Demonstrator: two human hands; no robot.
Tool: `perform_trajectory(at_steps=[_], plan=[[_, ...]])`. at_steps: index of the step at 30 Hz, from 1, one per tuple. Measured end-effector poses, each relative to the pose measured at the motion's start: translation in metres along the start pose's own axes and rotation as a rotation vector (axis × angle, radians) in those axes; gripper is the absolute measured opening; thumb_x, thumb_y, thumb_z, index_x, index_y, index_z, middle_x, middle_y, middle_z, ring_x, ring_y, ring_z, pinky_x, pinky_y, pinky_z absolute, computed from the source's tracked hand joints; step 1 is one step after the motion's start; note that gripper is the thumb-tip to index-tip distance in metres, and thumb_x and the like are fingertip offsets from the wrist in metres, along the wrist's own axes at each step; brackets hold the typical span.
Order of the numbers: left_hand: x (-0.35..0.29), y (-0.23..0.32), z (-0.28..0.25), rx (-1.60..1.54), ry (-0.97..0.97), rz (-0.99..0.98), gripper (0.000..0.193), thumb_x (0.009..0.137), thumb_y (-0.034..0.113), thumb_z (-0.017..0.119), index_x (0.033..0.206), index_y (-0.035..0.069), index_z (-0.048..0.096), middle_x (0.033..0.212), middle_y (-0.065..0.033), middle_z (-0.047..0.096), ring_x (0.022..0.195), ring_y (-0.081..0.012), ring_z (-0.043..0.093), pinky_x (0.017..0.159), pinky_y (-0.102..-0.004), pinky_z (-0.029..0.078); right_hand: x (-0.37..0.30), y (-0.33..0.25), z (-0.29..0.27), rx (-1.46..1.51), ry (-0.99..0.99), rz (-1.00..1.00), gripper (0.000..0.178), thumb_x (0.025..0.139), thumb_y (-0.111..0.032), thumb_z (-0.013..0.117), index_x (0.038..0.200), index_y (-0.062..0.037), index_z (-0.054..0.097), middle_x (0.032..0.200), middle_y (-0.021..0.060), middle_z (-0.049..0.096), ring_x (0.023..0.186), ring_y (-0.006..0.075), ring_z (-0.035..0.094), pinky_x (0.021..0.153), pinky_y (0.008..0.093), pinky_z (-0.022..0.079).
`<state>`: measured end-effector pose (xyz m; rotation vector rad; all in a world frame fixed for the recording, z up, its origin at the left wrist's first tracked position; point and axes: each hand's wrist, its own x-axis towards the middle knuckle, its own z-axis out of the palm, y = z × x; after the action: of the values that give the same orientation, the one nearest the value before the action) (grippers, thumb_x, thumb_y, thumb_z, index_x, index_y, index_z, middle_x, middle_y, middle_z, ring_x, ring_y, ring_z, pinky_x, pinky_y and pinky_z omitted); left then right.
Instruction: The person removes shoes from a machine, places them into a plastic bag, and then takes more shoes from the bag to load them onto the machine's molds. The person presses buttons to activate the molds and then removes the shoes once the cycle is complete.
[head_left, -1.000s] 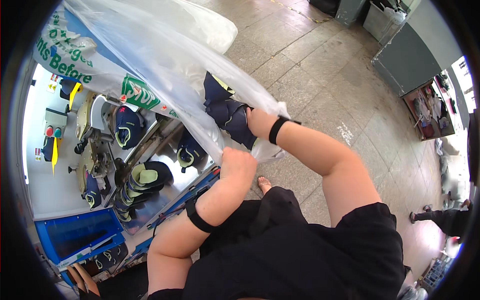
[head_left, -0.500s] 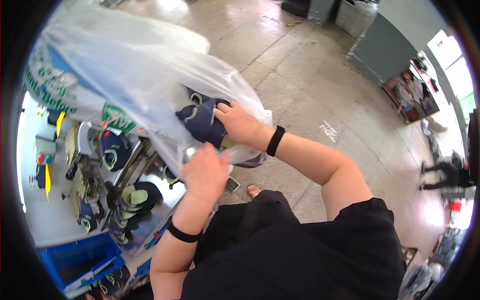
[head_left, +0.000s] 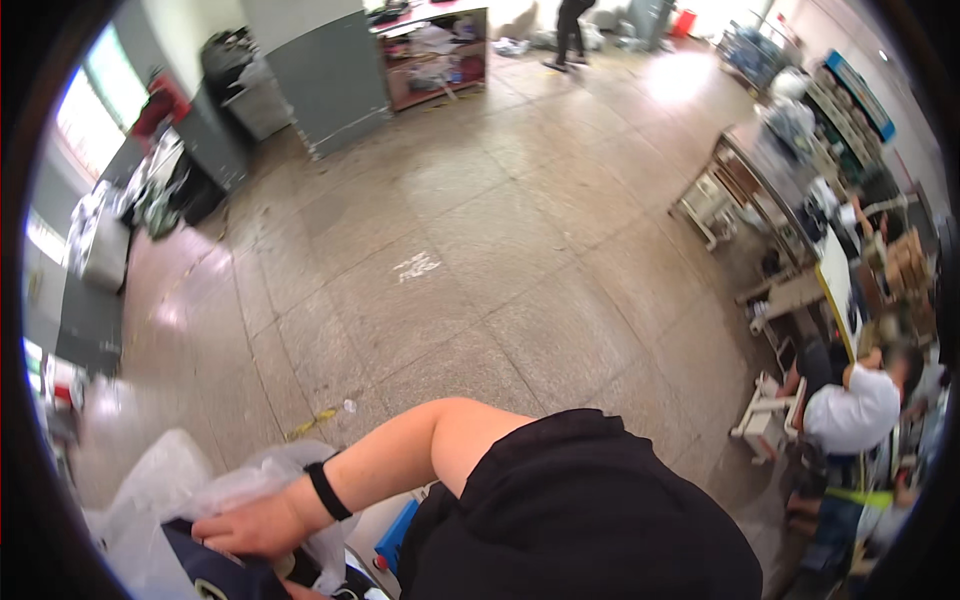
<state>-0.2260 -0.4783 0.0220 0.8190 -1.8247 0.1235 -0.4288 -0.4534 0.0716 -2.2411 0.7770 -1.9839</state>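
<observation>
At the lower left, my right hand (head_left: pixel 255 525), a black band round its wrist, closes over the edge of a navy cap (head_left: pixel 215 568). Light trim shows on the cap, and the picture's rim cuts off part of it. Around cap and hand bunches a translucent white plastic bag (head_left: pixel 160 485). A small patch of skin at the bottom edge beside the cap seems to be my left hand (head_left: pixel 300 592); its fingers are hidden.
Tiled floor (head_left: pixel 440 330) stretches ahead. A person in a white top (head_left: pixel 855 405) sits by worktables (head_left: pixel 775 200) on the right. Shelves with piled goods (head_left: pixel 435 60) stand at the back, near a grey-and-white pillar (head_left: pixel 315 80). A blue object (head_left: pixel 398 535) is close by my body.
My view has swung to the right, so the bag, cap and right hand now lie at the lower left. My left hand has nearly left the picture. The right hand stays on a navy cap.
</observation>
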Motion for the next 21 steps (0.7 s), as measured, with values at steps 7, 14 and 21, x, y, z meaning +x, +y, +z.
perform_trajectory(at_steps=[7,14,21], plan=[[0.041,0.087,-0.016,-0.358,0.052,-0.049,0.066,0.087,0.025,0.073,0.132,-0.012,0.041,0.127,-0.0272,0.053,0.111,-0.0358,0.056,0.094,-0.0452,0.046,0.007,-0.024,-0.016,-0.053,0.166,-0.040,0.082,0.059,-0.021,0.080,0.127,0.0009,0.040,0.125,0.0233,0.042,0.105,0.0419,0.053,0.087,0.0428,0.048],[0.036,0.088,-0.026,-1.024,-0.694,-0.244,0.059,0.091,0.023,0.066,0.135,-0.007,0.041,0.131,-0.0225,0.052,0.116,-0.0320,0.054,0.099,-0.0430,0.044,-0.001,-0.039,-0.007,0.109,0.196,0.251,0.090,0.076,-0.048,0.079,0.140,-0.0008,0.037,0.122,0.0207,0.051,0.100,0.0334,0.061,0.084,0.0420,0.052],[0.009,0.079,-0.087,-1.129,-0.577,-0.788,0.053,0.095,0.021,0.059,0.138,-0.002,0.041,0.135,-0.0177,0.051,0.120,-0.0282,0.053,0.104,-0.0409,0.042,0.014,-0.070,-0.009,0.554,-0.082,0.278,0.087,0.074,-0.014,0.077,0.147,-0.0026,0.030,0.148,0.0172,0.037,0.135,0.0321,0.038,0.112,0.0408,0.031]])
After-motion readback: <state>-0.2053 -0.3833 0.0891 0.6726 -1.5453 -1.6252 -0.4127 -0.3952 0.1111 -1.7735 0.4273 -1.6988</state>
